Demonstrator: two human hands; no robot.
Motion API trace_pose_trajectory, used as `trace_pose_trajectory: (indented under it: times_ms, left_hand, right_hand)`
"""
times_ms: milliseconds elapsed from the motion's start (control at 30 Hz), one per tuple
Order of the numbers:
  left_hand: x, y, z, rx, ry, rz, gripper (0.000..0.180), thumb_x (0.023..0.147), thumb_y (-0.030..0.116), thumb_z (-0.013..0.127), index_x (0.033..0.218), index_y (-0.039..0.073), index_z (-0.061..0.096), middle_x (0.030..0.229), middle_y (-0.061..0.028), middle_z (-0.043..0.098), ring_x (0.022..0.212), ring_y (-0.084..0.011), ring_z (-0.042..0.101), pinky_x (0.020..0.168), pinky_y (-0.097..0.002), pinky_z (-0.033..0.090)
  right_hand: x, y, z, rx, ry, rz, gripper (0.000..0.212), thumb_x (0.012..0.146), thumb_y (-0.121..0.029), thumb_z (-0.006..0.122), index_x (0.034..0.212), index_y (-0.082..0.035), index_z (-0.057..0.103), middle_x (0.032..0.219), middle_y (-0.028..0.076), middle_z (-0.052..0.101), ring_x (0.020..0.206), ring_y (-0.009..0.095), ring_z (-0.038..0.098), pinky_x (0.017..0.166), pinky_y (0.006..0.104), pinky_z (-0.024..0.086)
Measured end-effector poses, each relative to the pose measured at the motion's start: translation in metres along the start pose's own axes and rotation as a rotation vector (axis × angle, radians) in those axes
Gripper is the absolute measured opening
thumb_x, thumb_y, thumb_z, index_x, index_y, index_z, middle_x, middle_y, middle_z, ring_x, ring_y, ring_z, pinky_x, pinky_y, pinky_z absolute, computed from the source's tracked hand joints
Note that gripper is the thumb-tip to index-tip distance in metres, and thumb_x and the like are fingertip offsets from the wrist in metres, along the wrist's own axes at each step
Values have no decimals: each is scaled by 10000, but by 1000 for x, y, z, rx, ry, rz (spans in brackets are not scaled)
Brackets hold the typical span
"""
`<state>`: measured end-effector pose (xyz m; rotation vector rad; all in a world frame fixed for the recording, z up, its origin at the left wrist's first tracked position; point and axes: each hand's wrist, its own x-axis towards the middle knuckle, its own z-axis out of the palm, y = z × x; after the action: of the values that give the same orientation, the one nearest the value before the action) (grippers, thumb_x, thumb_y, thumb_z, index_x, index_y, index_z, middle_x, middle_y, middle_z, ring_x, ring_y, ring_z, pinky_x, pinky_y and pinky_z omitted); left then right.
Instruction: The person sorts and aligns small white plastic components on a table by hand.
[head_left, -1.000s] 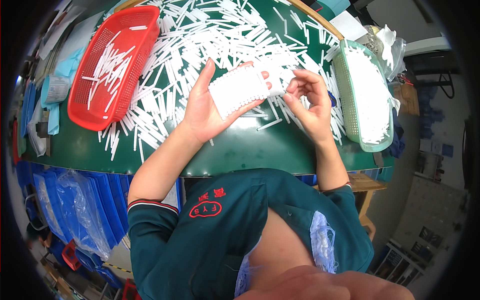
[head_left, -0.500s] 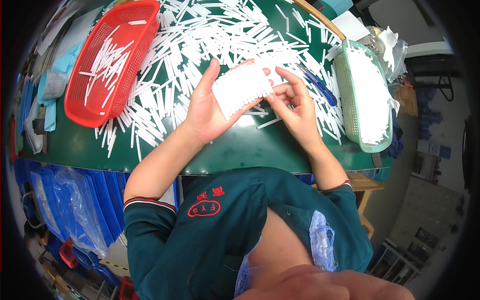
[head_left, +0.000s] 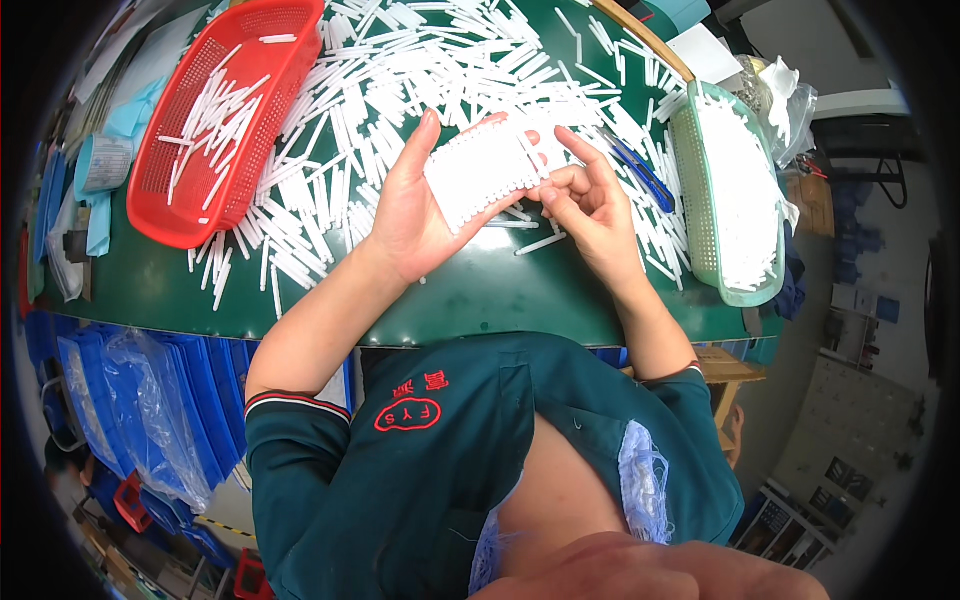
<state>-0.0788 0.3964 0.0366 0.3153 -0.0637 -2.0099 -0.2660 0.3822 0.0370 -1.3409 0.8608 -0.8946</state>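
Observation:
A flat row of thin white plastic sticks (head_left: 475,178) lies side by side across my left hand (head_left: 405,228). The palm faces up, the thumb stands along one side of the row, and the fingers reach beneath it, their tips showing past the far right end. At that end my right hand (head_left: 600,218) pinches the lower tip of the last stick between thumb and a bent finger, while its index finger is raised. Both hands are above the green table (head_left: 470,300), in front of a wide heap of loose white sticks (head_left: 420,75).
A red plastic basket (head_left: 150,215) with some white sticks stands at the left. On the right, a pale green basket (head_left: 705,225) is filled with white sticks. A blue cutter-like tool (head_left: 645,175) lies among the loose sticks. Blue bins (head_left: 190,400) stand below the table's left edge.
Both hands stay almost in place. My right thumb and fingers have shifted slightly at the row's right end, where the last stick now stands out more from the others.

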Motion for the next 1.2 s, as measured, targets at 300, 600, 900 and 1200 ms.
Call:
trace_pose_trajectory:
  times_ms: [300,600,900,1200]
  left_hand:
    - [-2,2,1,-50,4,-32,702,889,541,380,1329,-4,331,1329,-201,404,1258,-315,368,1040,-455,287]
    - [2,1,-4,-29,-64,-211,747,872,592,360,1336,9,322,1315,-219,408,1210,-380,411,993,-451,359]
    - [5,1,-1,54,-159,-228,794,870,618,315,1356,-9,283,1283,-214,434,1172,-368,450,963,-435,401]
    - [6,0,-4,83,-170,-224,732,899,558,325,1352,-16,289,1275,-206,440,1172,-354,453,968,-428,401]
  right_hand:
    - [2,1,-14,-119,167,-271,615,827,10,523,1375,-30,248,861,43,542,792,95,508,741,227,416]
    - [8,-12,-20,-691,-158,-482,1020,590,-263,805,1398,-57,218,1321,155,430,1238,318,380,1028,400,281]
    - [5,-14,-21,-757,-153,-435,889,616,-167,776,1367,-65,309,1281,145,462,1190,307,424,997,389,332]
    - [5,-14,-19,-797,-121,-481,871,607,-143,774,1355,-67,335,1270,145,468,1178,305,433,975,385,356]
